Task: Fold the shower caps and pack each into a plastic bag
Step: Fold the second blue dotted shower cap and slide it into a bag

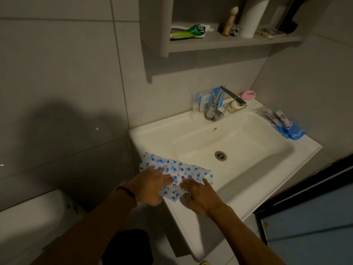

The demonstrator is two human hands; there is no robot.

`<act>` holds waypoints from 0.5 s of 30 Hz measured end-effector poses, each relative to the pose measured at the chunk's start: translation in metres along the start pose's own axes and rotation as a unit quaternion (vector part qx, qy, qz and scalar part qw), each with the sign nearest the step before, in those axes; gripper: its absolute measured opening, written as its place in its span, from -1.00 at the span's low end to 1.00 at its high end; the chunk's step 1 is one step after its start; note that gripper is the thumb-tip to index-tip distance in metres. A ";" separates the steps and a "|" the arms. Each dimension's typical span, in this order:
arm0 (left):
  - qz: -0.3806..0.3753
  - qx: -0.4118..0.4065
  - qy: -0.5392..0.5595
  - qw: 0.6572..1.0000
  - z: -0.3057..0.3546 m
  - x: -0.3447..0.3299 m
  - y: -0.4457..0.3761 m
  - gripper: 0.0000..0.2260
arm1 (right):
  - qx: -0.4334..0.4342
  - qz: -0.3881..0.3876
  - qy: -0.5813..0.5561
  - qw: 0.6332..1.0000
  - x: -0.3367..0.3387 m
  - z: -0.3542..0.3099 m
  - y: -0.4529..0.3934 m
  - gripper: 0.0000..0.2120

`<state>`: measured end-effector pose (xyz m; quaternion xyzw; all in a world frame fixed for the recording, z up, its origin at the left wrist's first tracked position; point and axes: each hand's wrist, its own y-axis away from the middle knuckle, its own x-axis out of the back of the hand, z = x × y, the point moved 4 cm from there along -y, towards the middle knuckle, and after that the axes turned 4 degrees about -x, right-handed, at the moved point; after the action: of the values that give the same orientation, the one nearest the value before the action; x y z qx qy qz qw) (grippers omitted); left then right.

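- The left hand lies flat, palm down, fingers spread on the thin white plastic shower cap with blue dots; its grip is open and pressing, not pinching, likely to pin the sheet so it cannot slide.
- The right hand rests just beside it, fingers also extended over the cap's near edge; its thumb may tuck under a corner, but nothing shows a closed grip, so I read it as open and smoothing.
- The cap sits on the front left rim of the white ceramic washbasin, partly flattened into a rough strip, one corner hanging over the rim's outer edge. The flat rim serves as a firm surface for creasing.
- By my judgement the fold is under way and bagging has not begun for this cap.
- On the basin's far right rim lies a heap of clear plastic bags with blue contents, probably caps already packed; more blue packets stand behind the chrome tap at the basin's back.
- The thin film looks slippery and springy, so a crease may open once pressure lifts.
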<state>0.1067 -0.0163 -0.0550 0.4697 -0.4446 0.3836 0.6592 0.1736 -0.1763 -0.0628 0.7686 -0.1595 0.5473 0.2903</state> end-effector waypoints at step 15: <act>0.180 0.193 -0.008 0.965 -0.020 0.024 -0.040 -0.79 | -0.344 0.096 -0.309 0.881 0.002 0.040 -0.025 -0.85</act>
<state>0.1556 -0.0061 -0.0469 0.5034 -0.4450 0.5702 0.4727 0.2189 -0.1817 -0.0767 0.7312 -0.4927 0.2179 0.4185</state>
